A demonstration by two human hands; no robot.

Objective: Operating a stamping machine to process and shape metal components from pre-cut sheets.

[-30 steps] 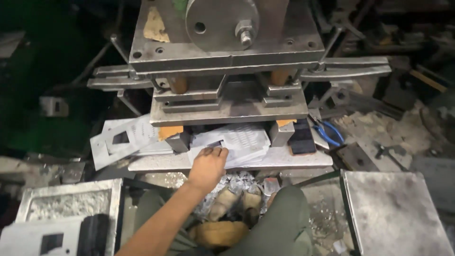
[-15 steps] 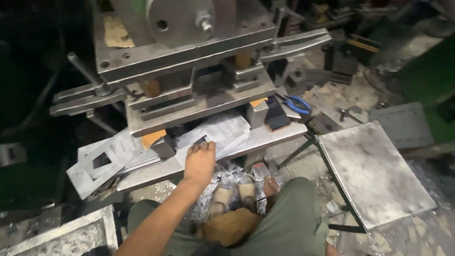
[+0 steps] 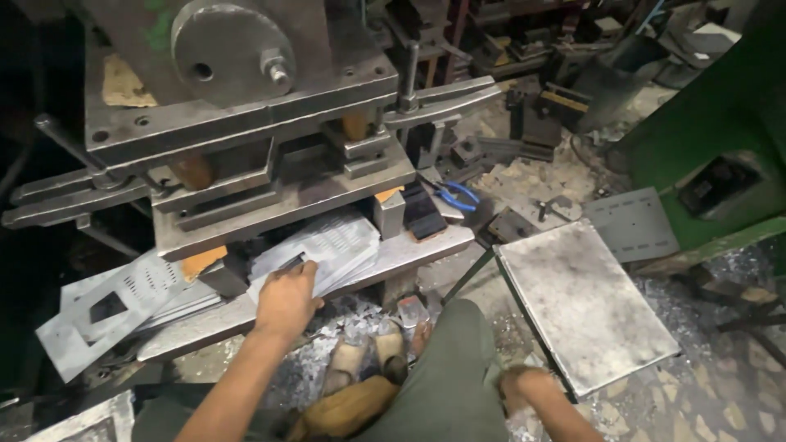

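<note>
My left hand [image 3: 286, 299] grips the near edge of a perforated grey metal sheet [image 3: 332, 242], which lies on the bed of a heavy punch press [image 3: 246, 106], under its upper die block. My right hand [image 3: 524, 385] is low at the right, curled by my knee and against the near corner of a flat metal tray [image 3: 585, 303]. Whether it holds the tray's edge is unclear. My green trouser leg [image 3: 446, 385] fills the bottom centre.
Punched sheets with square cutouts [image 3: 115, 307] are stacked left of the press bed. Blue-handled pliers [image 3: 458, 195] lie right of the die. Metal scrap covers the floor around my sandalled feet [image 3: 368, 360]. A green machine [image 3: 720, 147] stands at the right.
The view has swung and tilted, bringing the tray and my right hand into sight. My left hand stays on the perforated sheet at the press bed.
</note>
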